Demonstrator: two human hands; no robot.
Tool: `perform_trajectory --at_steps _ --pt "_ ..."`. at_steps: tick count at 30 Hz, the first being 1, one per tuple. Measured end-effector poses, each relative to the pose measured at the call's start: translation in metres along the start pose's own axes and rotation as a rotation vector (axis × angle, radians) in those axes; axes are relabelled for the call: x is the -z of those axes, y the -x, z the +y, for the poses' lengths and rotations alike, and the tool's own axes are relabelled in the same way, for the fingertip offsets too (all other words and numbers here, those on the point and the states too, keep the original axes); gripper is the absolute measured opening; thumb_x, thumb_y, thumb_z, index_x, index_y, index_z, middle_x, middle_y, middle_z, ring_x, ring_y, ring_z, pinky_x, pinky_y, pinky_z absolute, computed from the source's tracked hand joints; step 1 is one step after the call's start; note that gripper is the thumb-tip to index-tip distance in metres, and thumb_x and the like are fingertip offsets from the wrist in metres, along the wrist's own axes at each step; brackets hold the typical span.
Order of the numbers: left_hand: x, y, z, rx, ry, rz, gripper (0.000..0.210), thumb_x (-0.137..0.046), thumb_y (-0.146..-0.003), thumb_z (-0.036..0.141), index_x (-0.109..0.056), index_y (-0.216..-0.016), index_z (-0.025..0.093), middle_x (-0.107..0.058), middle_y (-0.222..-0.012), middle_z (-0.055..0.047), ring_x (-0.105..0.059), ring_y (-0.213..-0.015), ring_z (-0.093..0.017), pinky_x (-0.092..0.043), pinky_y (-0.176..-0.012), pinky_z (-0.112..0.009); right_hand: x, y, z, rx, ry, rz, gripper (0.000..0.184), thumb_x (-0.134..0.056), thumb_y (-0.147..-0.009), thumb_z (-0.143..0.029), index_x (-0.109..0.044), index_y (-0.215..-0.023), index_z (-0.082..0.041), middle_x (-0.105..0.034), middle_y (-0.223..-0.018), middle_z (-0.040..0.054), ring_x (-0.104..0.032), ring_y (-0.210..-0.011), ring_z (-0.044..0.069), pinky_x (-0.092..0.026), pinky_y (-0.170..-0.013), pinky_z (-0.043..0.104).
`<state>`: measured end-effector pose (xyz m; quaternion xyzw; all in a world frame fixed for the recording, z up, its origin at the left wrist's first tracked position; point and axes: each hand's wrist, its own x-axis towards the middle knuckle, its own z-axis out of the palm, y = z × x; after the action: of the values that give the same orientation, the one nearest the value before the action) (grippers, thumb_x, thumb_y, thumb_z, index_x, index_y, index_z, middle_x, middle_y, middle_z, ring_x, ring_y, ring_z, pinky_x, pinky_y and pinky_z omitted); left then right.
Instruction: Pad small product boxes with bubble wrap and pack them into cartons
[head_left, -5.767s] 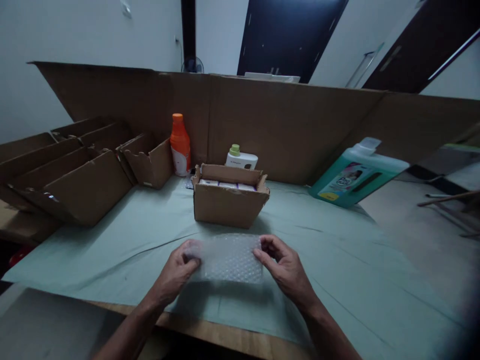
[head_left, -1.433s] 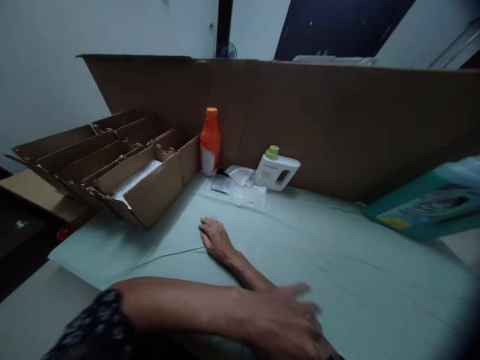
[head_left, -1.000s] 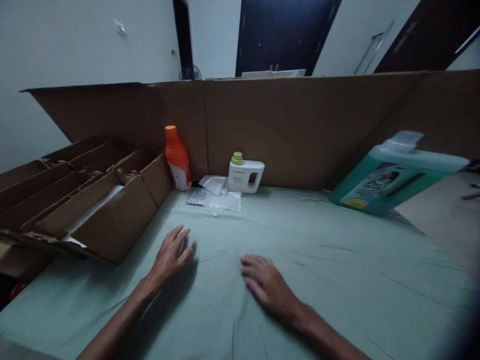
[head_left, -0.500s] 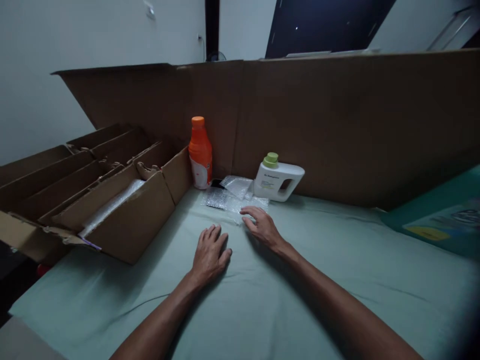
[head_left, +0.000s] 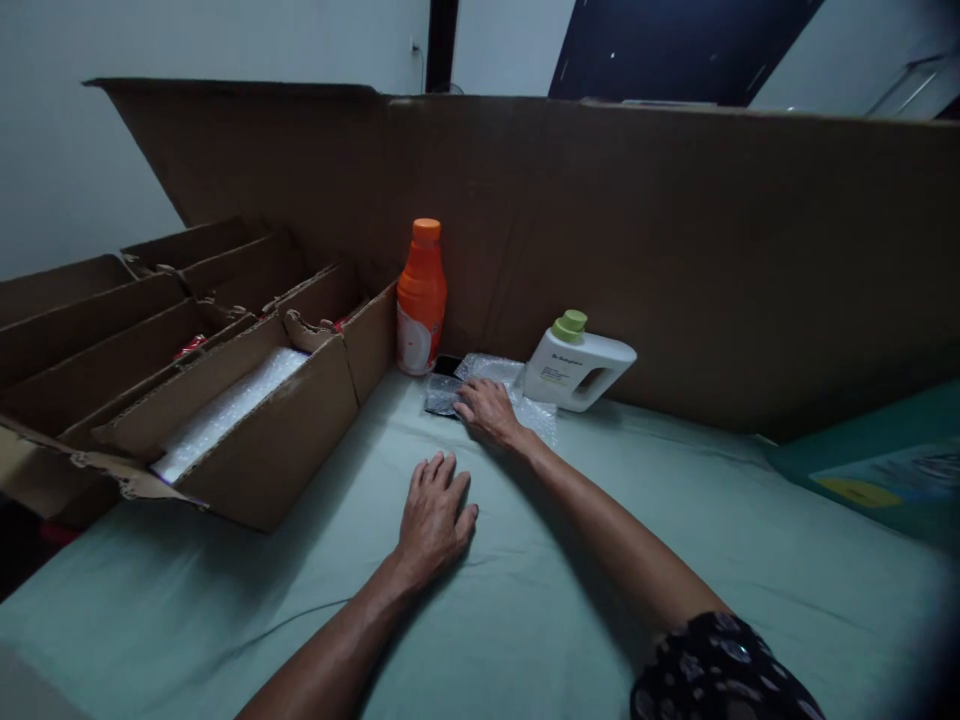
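Observation:
Several pieces of bubble wrap point(head_left: 538, 418) lie at the back of the cloth-covered table, between an orange bottle point(head_left: 421, 300) and a white jug with a green cap point(head_left: 577, 368). My right hand point(head_left: 487, 410) reaches onto them, fingers spread over the left pieces. Whether its fingertips grip any wrap cannot be made out. Under the wrap by the orange bottle a flat dark item point(head_left: 448, 366) partly shows; its kind is unclear. My left hand point(head_left: 435, 515) rests palm down on the pale green cloth point(head_left: 525, 620), fingers apart, holding nothing.
On the left stands a divided cardboard box point(head_left: 300, 430) with a bubble-wrapped item point(head_left: 232, 410) in its front compartment. A tall cardboard panel point(head_left: 675, 230) closes off the back. At the right edge sits a large teal container point(head_left: 885, 450).
My right hand has moved forward and left, from the front edge of the bubble wrap onto it. My left hand stays flat on the cloth. The camera view has shifted slightly.

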<state>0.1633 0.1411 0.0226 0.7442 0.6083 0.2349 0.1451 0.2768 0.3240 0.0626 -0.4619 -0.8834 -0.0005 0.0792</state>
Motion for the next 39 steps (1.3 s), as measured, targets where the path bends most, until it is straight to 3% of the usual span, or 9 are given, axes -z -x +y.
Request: perform_trajectory --at_steps 8,13,16,20,25,27,30,34,39 --pt "0.002 0.001 0.001 -0.001 0.027 0.017 0.038 -0.06 -0.089 0.027 -0.064 -0.126 0.02 -0.052 -0.152 -0.014 -0.039 -0.146 -0.033 -0.024 -0.124 -0.056 0.028 0.078 0.035 0.008 0.163 -0.088 0.017 -0.058 -0.089 -0.013 -0.075 -0.088 -0.016 -0.074 -0.1 0.017 -0.06 -0.104 0.03 -0.039 -0.094 0.045" --pt "-0.001 0.002 -0.002 -0.007 0.01 0.035 0.038 -0.059 -0.09 0.028 -0.064 -0.126 0.018 -0.052 -0.151 -0.016 -0.039 -0.146 -0.034 -0.025 -0.124 -0.056 0.054 0.126 0.065 0.01 0.155 -0.178 0.024 -0.06 -0.083 -0.002 -0.076 -0.081 -0.02 -0.075 -0.099 0.0156 -0.064 -0.103 0.028 -0.042 -0.087 0.039" --pt "-0.002 0.002 -0.002 -0.01 0.005 0.036 0.038 -0.06 -0.089 0.027 -0.065 -0.126 0.018 -0.052 -0.151 -0.016 -0.039 -0.146 -0.033 -0.025 -0.124 -0.055 0.068 0.136 0.065 -0.013 0.121 -0.186 0.03 -0.061 -0.078 -0.001 -0.077 -0.089 -0.023 -0.077 -0.103 0.0105 -0.066 -0.098 0.026 -0.043 -0.084 0.037" --pt "-0.001 0.002 -0.001 -0.006 0.0 0.036 0.039 -0.059 -0.09 0.028 -0.064 -0.127 0.018 -0.052 -0.151 -0.015 -0.04 -0.145 -0.033 -0.024 -0.124 -0.054 0.068 0.119 0.04 -0.069 0.075 -0.095 0.031 -0.055 -0.09 -0.013 -0.074 -0.113 -0.02 -0.073 -0.12 0.0127 -0.064 -0.111 0.028 -0.041 -0.093 0.039" --pt "0.0 0.002 0.0 0.004 0.024 0.04 0.037 -0.061 -0.088 0.027 -0.066 -0.123 0.019 -0.055 -0.149 -0.014 -0.041 -0.144 -0.033 -0.026 -0.124 -0.054 0.059 0.086 0.017 -0.2 -0.041 -0.13 0.018 -0.058 -0.089 -0.015 -0.076 -0.085 -0.016 -0.076 -0.096 0.0151 -0.068 -0.1 0.029 -0.044 -0.087 0.037" --pt "0.0 0.002 0.0 0.001 0.033 0.049 0.035 -0.062 -0.087 0.027 -0.068 -0.121 0.019 -0.056 -0.147 -0.014 -0.043 -0.143 -0.033 -0.027 -0.123 -0.055 0.058 0.069 0.012 -0.295 -0.118 -0.116 0.022 -0.054 -0.094 -0.018 -0.076 -0.095 -0.016 -0.075 -0.102 0.0155 -0.067 -0.105 0.03 -0.045 -0.09 0.039" --pt "-0.001 0.001 0.0 0.008 0.054 0.071 0.034 -0.064 -0.085 0.028 -0.07 -0.117 0.019 -0.059 -0.143 -0.014 -0.044 -0.141 -0.034 -0.028 -0.122 -0.056 0.051 0.035 0.002 -0.441 -0.299 -0.127 0.023 -0.057 -0.097 -0.025 -0.071 -0.112 -0.016 -0.072 -0.114 0.013 -0.065 -0.112 0.028 -0.047 -0.094 0.039" --pt "-0.002 0.001 -0.001 0.011 0.101 0.115 0.028 -0.064 -0.084 0.025 -0.072 -0.11 0.02 -0.062 -0.139 -0.013 -0.047 -0.139 -0.034 -0.032 -0.12 -0.055 0.032 -0.012 -0.011 -0.653 -0.616 -0.234 0.033 -0.064 -0.097 -0.036 -0.064 -0.122 -0.015 -0.067 -0.12 0.0094 -0.067 -0.103 0.022 -0.057 -0.089 0.042" --pt "-0.003 0.001 -0.001 0.014 0.117 0.145 0.025 -0.063 -0.083 0.018 -0.072 -0.106 0.02 -0.064 -0.137 -0.013 -0.049 -0.137 -0.033 -0.033 -0.12 -0.055 0.016 -0.039 -0.023 -0.851 -0.952 -0.26 0.038 -0.063 -0.098 -0.037 -0.06 -0.129 -0.016 -0.063 -0.127 0.0102 -0.066 -0.107 0.023 -0.058 -0.09 0.044"
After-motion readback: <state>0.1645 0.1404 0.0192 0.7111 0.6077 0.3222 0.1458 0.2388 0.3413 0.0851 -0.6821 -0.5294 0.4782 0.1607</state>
